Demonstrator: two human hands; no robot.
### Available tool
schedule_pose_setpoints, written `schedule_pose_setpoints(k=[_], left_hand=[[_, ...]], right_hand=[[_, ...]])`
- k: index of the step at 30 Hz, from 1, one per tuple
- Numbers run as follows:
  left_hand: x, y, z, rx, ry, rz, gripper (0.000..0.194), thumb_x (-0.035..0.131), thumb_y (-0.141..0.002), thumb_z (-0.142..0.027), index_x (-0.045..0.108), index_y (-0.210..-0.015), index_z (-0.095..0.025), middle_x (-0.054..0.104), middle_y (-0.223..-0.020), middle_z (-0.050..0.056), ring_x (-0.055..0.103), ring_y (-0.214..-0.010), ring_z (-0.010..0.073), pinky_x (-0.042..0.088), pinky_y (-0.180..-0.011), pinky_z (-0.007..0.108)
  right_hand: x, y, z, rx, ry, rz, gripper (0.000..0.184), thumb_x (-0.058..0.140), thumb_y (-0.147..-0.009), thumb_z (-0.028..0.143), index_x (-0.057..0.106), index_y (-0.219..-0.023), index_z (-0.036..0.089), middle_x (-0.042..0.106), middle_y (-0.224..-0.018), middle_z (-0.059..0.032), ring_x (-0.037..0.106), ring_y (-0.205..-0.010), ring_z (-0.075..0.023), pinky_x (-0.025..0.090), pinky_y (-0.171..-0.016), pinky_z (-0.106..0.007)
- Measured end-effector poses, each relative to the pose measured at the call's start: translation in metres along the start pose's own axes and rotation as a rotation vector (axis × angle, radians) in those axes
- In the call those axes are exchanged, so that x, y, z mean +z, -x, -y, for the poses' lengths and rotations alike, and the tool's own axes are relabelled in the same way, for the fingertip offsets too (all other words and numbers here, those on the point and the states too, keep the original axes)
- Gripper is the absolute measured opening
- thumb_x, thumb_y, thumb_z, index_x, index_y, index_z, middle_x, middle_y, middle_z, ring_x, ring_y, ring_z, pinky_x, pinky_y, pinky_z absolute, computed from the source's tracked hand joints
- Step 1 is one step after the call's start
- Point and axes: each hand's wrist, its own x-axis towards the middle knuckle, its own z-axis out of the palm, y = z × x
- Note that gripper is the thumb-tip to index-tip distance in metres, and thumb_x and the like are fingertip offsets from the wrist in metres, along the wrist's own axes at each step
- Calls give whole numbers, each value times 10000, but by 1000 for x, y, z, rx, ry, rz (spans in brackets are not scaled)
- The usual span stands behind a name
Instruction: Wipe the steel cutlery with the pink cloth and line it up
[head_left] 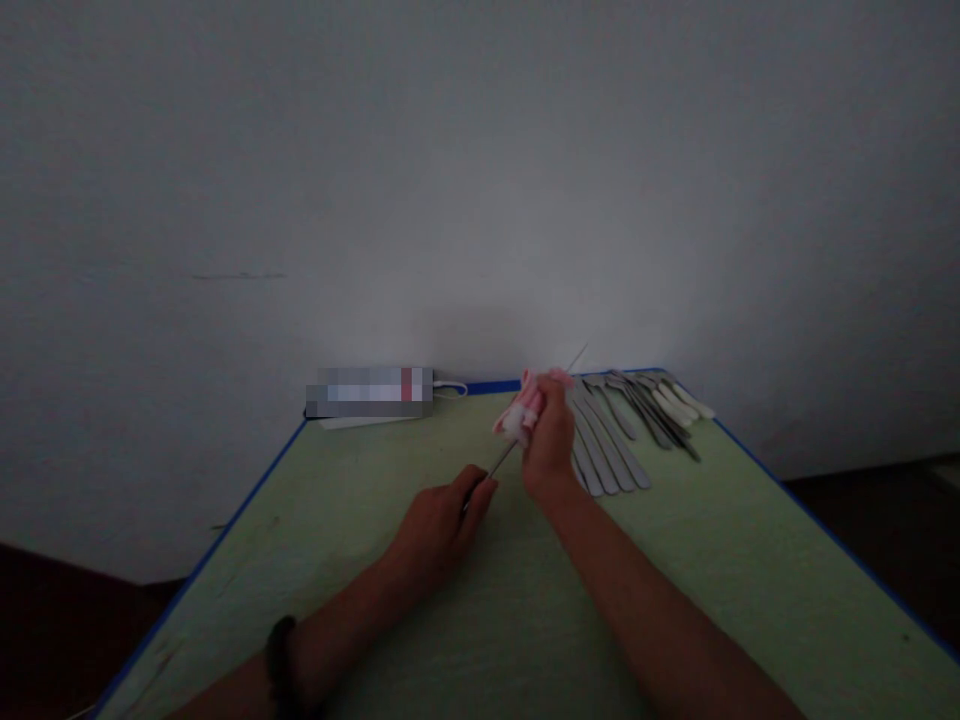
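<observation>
My left hand [450,505] is closed around the lower end of a table knife [501,460], which slants up and away to the right, seen nearly edge-on. Bunched around its upper part is a pink and white cloth [517,415], gripped in my right hand [551,435]. The thin tip sticks out beyond the cloth. Just right of that hand, several pieces of metal cutlery [611,450] lie side by side, their far ends partly hidden by the hand.
Forks and other darker cutlery [649,410] lie farther right, beside several white-handled pieces [682,400]. A blurred-out box [367,392] with a white loop [451,387] stands at the back left. The green table [315,530] has blue edges and meets a grey wall [480,200].
</observation>
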Motion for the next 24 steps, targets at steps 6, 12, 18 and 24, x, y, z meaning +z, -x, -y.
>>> schedule_pose_setpoints(k=[6,12,18,24], left_hand=[[-1,3,-4,37,27,70,314,307,-927,-411,515,-812,-206,564,-641,-13,550,-576,151,357,-564,246],[0,0,-1,-20,75,-16,337,294,-910,-411,414,-664,-215,443,-536,-50,465,-494,127,326,-509,232],[1,-2,-1,-65,116,-54,310,336,-906,-383,490,-705,-205,572,-613,-1,545,-558,161,365,-564,252],[0,-2,1,-57,123,-28,321,296,-925,-368,485,-728,-199,516,-587,-19,512,-543,155,353,-559,252]], right_hand=[[-19,-37,41,-134,-212,-88,209,447,-738,428,432,-807,232,555,-684,62,428,-379,-55,326,-353,-184],[-8,-20,11,-69,-34,-13,321,399,-770,520,454,-734,206,517,-558,43,413,-362,-68,297,-352,-199],[8,22,-21,44,173,24,349,410,-765,492,439,-575,202,422,-440,47,376,-382,-84,281,-373,-214],[8,20,-13,86,120,57,317,486,-742,459,443,-565,199,408,-430,65,374,-372,-76,284,-366,-217]])
